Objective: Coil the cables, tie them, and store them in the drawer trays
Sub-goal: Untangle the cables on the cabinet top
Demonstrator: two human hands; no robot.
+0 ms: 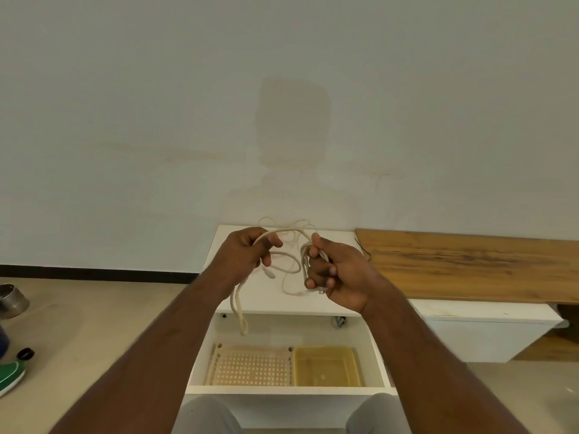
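A cream cable arches between both hands above a white cabinet top. My left hand pinches one stretch of it, and a doubled length hangs from that hand down toward the drawer. My right hand grips a small bundle of coiled loops. More thin cable lies loose on the cabinet top behind the hands. Below, the open white drawer holds a pink perforated tray on the left and a yellow translucent tray on the right; both trays hold nothing.
A wooden board lies on the low white unit to the right. On the floor at the left are a metal pot, a small black cap and a green shoe. My knees flank the drawer front.
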